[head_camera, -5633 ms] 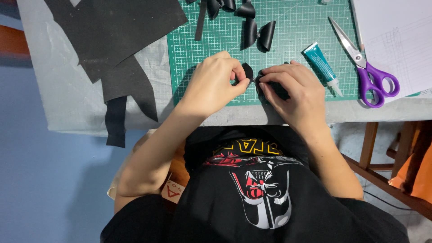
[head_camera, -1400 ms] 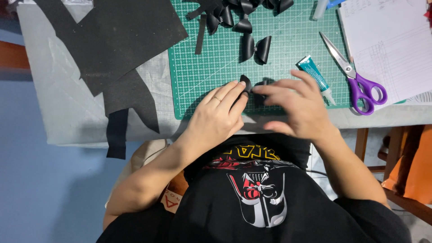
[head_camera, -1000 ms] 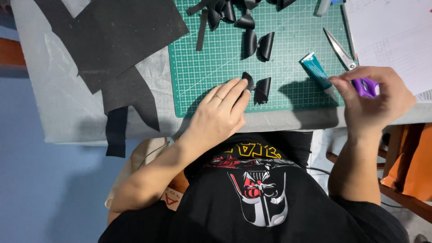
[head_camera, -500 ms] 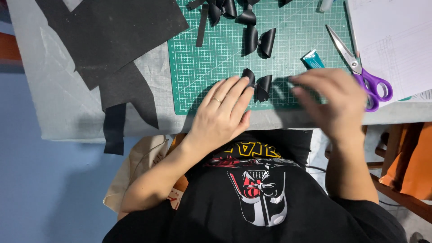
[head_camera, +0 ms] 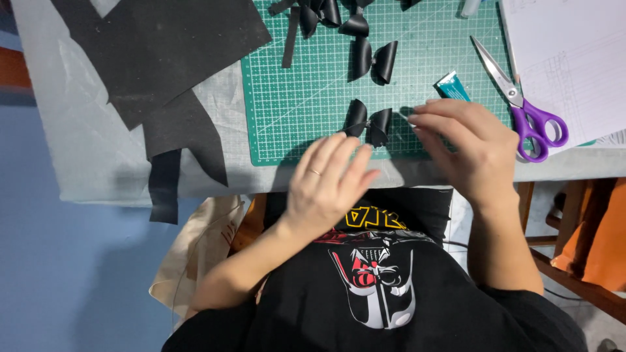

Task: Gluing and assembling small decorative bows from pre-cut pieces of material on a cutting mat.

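A green cutting mat (head_camera: 306, 98) lies on the worktop (head_camera: 98, 169), black sheets (head_camera: 163, 58) at its left. The glue tube (head_camera: 450, 86) is half hidden behind the right hand (head_camera: 466, 153), fingers loosely spread. The left hand (head_camera: 329, 186), flat and spread, has drawn back from the black bow (head_camera: 367, 122) at the mat's near edge.

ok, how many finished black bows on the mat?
2 clear: one bow by the fingertips of the right hand, one mid-mat. More black pieces at the top edge are cropped, so possibly more.
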